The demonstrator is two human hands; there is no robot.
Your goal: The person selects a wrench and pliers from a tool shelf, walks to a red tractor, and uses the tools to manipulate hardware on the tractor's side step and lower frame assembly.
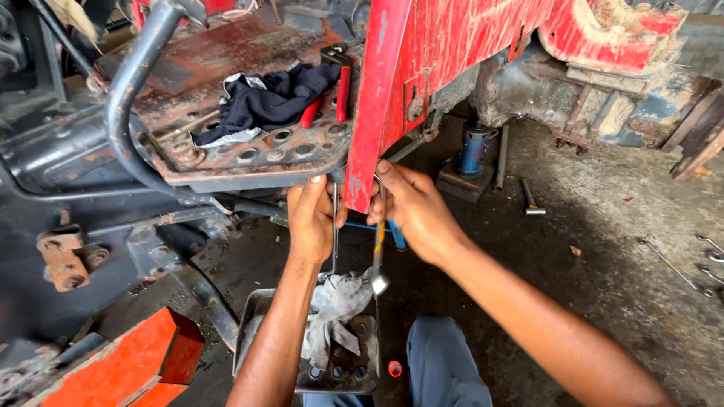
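1. At the centre of the frame, both hands reach up to the lower corner of a red metal panel (377,113), whose paint is scratched, chipped and streaked with rust and grime.
2. The left hand (313,218) presses against the underside of the perforated footplate (256,154), its fingers closed around a thin silver spanner (335,241) that hangs straight down.
3. The right hand (415,211) is clamped on a second spanner (378,260), bright steel with a ring end pointing down, just beside the panel's bottom edge; its thumb rests on the red paint.
4. The two spanners sit near each other, almost parallel, between the hands.
5. On the footplate, in the upper middle of the frame, lie a dark blue cloth (268,102) and pliers with red handles (341,90).
6. Below the hands, at bottom centre, a metal tray (256,332) holds a dirty white rag (335,313).
7. To the right of centre, a blue jack (473,151) stands on the oily floor (603,249), with more spanners (679,267) lying at the far right edge.
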